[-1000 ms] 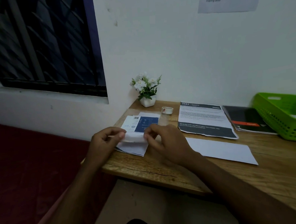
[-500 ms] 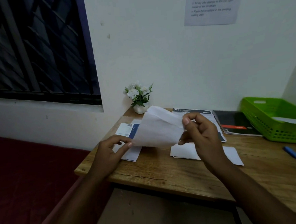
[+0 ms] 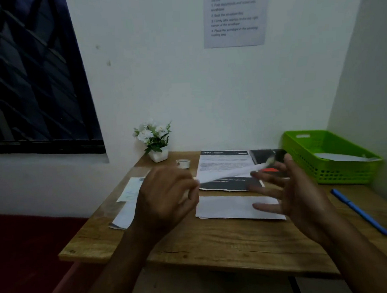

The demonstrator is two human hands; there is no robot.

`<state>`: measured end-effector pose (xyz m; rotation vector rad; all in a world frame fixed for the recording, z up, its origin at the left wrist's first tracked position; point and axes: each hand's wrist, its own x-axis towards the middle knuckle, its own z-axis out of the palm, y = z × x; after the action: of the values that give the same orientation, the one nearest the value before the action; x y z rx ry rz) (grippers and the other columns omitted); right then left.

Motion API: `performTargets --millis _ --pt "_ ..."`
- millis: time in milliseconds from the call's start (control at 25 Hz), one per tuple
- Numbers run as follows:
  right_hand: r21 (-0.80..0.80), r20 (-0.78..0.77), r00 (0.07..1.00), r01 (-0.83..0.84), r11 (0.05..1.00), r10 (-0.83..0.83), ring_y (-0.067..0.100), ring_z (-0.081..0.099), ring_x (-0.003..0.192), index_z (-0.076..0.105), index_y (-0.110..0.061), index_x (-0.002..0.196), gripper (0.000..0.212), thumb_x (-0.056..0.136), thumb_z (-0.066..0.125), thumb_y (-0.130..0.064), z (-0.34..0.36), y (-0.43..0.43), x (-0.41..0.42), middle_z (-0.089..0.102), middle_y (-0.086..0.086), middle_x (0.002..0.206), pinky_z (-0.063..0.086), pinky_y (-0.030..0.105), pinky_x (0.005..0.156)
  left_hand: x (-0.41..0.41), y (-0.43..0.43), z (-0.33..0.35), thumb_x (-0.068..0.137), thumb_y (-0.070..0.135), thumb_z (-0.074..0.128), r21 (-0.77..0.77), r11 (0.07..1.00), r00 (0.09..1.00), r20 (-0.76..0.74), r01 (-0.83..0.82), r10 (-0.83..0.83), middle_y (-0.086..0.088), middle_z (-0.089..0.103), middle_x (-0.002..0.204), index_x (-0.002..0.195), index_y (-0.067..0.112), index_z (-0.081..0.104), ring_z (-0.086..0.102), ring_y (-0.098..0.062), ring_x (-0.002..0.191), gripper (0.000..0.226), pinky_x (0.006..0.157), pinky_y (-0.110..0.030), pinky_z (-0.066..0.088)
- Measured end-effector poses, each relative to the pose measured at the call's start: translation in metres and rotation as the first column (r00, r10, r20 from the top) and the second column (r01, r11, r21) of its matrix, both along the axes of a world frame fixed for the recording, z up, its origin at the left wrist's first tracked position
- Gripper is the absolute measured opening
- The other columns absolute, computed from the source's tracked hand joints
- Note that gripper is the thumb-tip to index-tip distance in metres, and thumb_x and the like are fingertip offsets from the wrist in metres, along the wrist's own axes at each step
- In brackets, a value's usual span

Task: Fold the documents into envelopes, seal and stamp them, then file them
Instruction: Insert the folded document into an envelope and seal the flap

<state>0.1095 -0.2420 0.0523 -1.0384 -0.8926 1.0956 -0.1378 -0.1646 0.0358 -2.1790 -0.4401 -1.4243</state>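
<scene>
I hold a white envelope (image 3: 232,172) in the air above the desk; it is nearly edge-on and blurred. My left hand (image 3: 168,197) pinches its left end. My right hand (image 3: 296,192) is beside its right end with the fingers spread apart, and I cannot see it gripping the paper. Under my hands lies another white envelope (image 3: 227,208), flat on the wooden desk (image 3: 215,241). Behind it lies a printed document (image 3: 222,162) with dark bands. A stack of papers (image 3: 127,205) sits at the desk's left edge, partly hidden by my left hand.
A green basket (image 3: 324,173) at the back right holds a white envelope (image 3: 341,157). A blue pen (image 3: 359,211) lies at the right. A tape roll (image 3: 183,163), a small flower pot (image 3: 155,141) and a dark booklet (image 3: 265,157) stand along the wall. An instruction sheet (image 3: 235,16) hangs above.
The envelope went from the left stack up into the air and has swung to the right, now nearly edge-on. My right hand has opened its fingers. The view has shifted right and up.
</scene>
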Motion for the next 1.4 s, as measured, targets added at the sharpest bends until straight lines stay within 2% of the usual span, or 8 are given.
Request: performTargets --millis 200,360,520,640,880,1040,1160,1400 --pt "-0.078 0.022 0.995 -0.097 0.992 0.099 0.036 0.069 0.096 0.062 -0.014 0.116 0.027 0.093 0.054 -0.026 -0.007 -0.003 0.018 0.069 0.015 0.112 0.06 0.045 0.064 0.031 -0.005 -0.034 0.087 0.02 0.062 0.138 0.99 0.967 -0.252 0.008 0.027 -0.009 0.067 0.088 0.091 0.01 0.058 0.054 -0.018 0.088 0.011 0.08 -0.036 0.046" --pt "-0.088 0.071 0.996 -0.043 0.995 0.049 0.035 0.068 0.092 0.064 -0.009 0.109 0.019 0.093 0.054 -0.01 -0.021 0.019 0.027 0.067 0.021 0.113 0.06 0.045 0.066 0.052 0.007 -0.048 0.078 0.05 0.061 -0.341 0.932 0.949 -0.316 -0.122 0.009 -0.005 0.054 0.128 0.117 0.022 0.057 0.042 -0.016 0.122 0.048 0.102 -0.048 0.038" --pt "-0.108 -0.035 0.988 -0.15 0.983 0.147 0.039 0.067 0.098 0.058 -0.001 0.12 0.032 0.097 0.046 -0.021 -0.031 0.043 0.036 0.067 0.023 0.112 0.059 0.048 0.07 0.077 0.025 -0.037 0.064 0.073 0.059 -0.586 0.77 0.943 -0.328 -0.254 0.061 0.005 0.017 0.153 0.146 0.028 0.012 0.013 -0.012 0.14 0.105 0.115 -0.045 0.006" --pt "-0.087 -0.019 0.988 -0.154 0.984 0.153 0.038 0.068 0.094 0.063 0.0 0.112 0.032 0.096 0.045 -0.021 -0.028 0.06 0.045 0.062 0.029 0.109 0.059 0.045 0.069 0.093 0.047 -0.026 0.062 0.068 0.061 -0.515 0.822 0.955 -0.277 -0.244 0.109 0.002 0.035 0.143 0.145 0.02 0.019 0.029 -0.014 0.132 0.104 0.113 -0.047 0.001" --pt "-0.044 0.282 0.953 -0.098 0.994 0.106 0.015 0.068 0.069 0.068 -0.008 0.1 0.031 0.073 0.068 -0.023 -0.009 0.096 0.065 0.074 0.004 0.082 0.058 0.028 0.057 0.103 0.097 -0.004 0.059 0.066 0.062 -0.255 0.915 0.885 -0.427 -0.314 0.185 -0.006 0.045 0.133 0.144 0.014 0.025 0.041 -0.023 0.125 0.107 0.112 -0.055 0.001" --pt "-0.057 0.411 0.912 0.038 0.998 -0.011 0.027 0.07 0.086 0.068 -0.004 0.103 0.024 0.08 0.07 0.0 -0.022 0.122 0.069 0.072 0.018 0.099 0.058 0.038 0.075 0.116 0.117 -0.009 0.062 0.07 0.059 -0.22 0.93 0.859 -0.487 -0.295 0.157 -0.005 0.047 0.132 0.144 0.014 0.027 0.042 -0.021 0.124 0.104 0.113 -0.057 0.002" --pt "-0.035 0.478 0.869 0.163 0.986 -0.127 0.002 0.066 0.065 0.063 -0.014 0.096 0.03 0.077 0.07 0.009 -0.033 0.127 0.065 0.068 0.007 0.086 0.054 0.015 0.059 0.125 0.121 -0.028 0.066 0.077 0.051 -0.247 0.935 0.891 -0.435 -0.256 0.129 -0.004 0.051 0.129 0.141 0.013 0.035 0.047 -0.02 0.12 0.1 0.111 -0.059 0.01" --pt "-0.029 0.515 0.828 0.275 0.961 -0.221 0.016 0.056 0.073 0.059 -0.013 0.097 0.02 0.085 0.065 0.002 -0.044 0.138 0.065 0.06 0.001 0.079 0.047 0.022 0.058 0.138 0.124 -0.035 0.064 0.074 0.057 -0.188 0.956 0.911 -0.388 -0.225 0.138 -0.004 0.054 0.124 0.139 0.014 0.039 0.051 -0.021 0.117 0.097 0.109 -0.059 0.014"
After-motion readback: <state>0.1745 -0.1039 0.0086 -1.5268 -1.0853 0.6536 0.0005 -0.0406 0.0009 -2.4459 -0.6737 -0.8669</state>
